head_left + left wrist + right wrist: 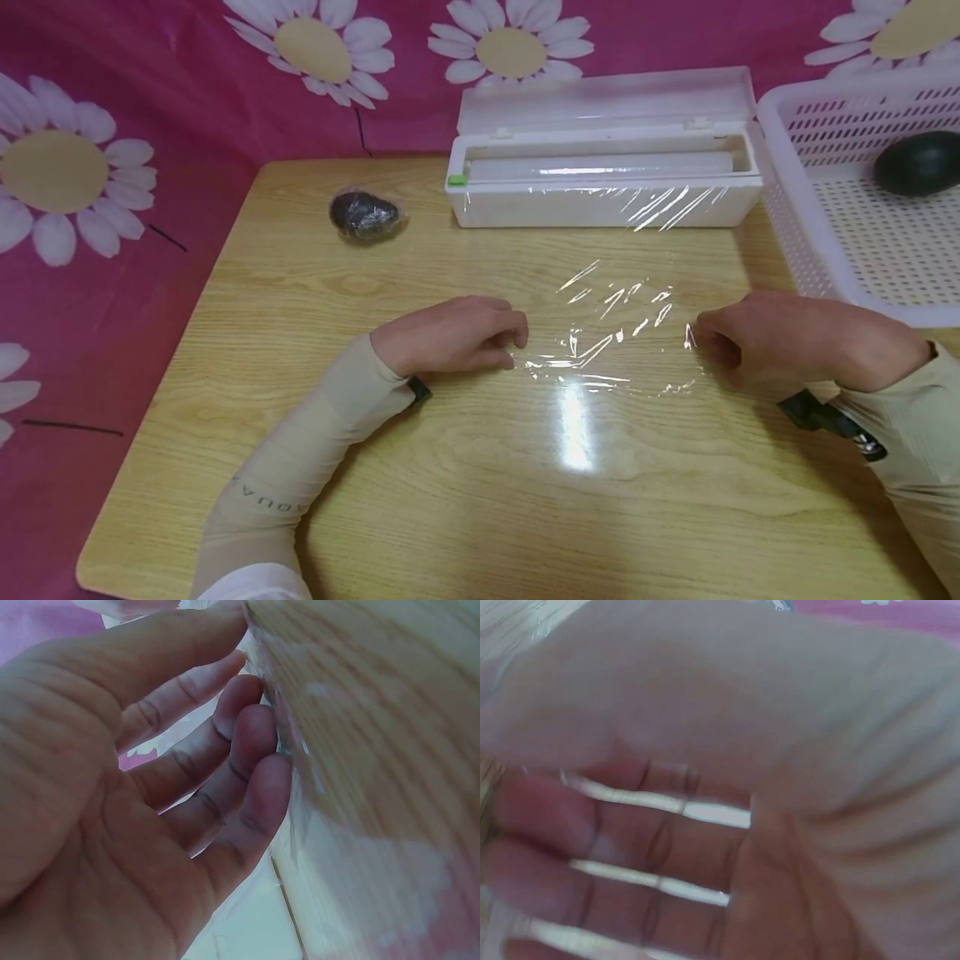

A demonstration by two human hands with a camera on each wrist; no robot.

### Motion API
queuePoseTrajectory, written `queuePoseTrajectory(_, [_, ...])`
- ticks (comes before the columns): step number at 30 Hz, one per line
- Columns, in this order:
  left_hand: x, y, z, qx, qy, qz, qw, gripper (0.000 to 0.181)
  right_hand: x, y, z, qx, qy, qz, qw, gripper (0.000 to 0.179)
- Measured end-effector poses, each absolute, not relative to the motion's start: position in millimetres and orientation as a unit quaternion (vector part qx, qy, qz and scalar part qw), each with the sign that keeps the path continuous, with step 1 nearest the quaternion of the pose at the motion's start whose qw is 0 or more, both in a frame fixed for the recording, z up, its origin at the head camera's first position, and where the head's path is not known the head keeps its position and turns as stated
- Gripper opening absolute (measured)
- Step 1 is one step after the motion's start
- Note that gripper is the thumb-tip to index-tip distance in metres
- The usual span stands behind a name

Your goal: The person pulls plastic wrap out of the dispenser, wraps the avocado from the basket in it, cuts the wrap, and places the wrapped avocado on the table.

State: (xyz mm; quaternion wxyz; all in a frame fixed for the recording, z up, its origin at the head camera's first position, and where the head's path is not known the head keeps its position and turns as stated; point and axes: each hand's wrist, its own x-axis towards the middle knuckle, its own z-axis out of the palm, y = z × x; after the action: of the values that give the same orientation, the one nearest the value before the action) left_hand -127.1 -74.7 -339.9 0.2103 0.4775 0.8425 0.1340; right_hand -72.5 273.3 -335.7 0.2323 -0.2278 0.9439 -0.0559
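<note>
A sheet of clear plastic wrap (615, 337) stretches over the wooden table from the white wrap dispenser (600, 206), wrinkled and glinting. At its near left corner my left hand (456, 335) pinches the film between thumb and index finger; in the left wrist view the other fingers (255, 802) are bent near the film. My right hand (806, 337) grips the near right corner, thumb against curled fingers (547, 810). Inside the dispenser, whose lid (607, 102) is raised, lies the wrap roll (600, 167). No object shows on or under the sheet.
A dark oval fruit wrapped in film (365, 214), like an avocado, sits at the table's back left. Beside the dispenser on the right stands a white perforated basket (813, 225) with another dark oval fruit (918, 164). A pink flowered cloth (202, 83) hangs behind.
</note>
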Motion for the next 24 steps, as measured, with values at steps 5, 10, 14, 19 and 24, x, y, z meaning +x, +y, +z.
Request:
queuePoseTrajectory(5, [-127.0, -74.9, -340.3, 0.478, 0.843, 0.132, 0.208, 0.016, -74.9, 272.1, -334.9, -0.243, 0.938, -0.067, 0.236, 0.029])
queuePoseTrajectory(10, [-127.3, -74.7, -340.5, 0.479, 0.843, 0.13, 0.207, 0.017, -78.1, 273.2, -335.8, -0.251, 0.932, -0.07, 0.252, 0.03])
queuePoseTrajectory(14, [-127.5, -74.8, -340.4, 0.478, 0.843, 0.133, 0.209, 0.017, -76.7, 273.8, -335.3, -0.257, 0.931, -0.067, 0.249, 0.031])
queuePoseTrajectory(19, [-127.3, -74.5, -340.3, 0.478, 0.843, 0.134, 0.209, 0.017, -73.8, 271.4, -332.9, -0.262, 0.933, -0.073, 0.236, 0.033])
queuePoseTrajectory(24, [-127.6, -74.6, -340.3, 0.476, 0.842, 0.134, 0.213, 0.016, -72.8, 267.7, -330.2, -0.269, 0.92, -0.102, 0.265, 0.034])
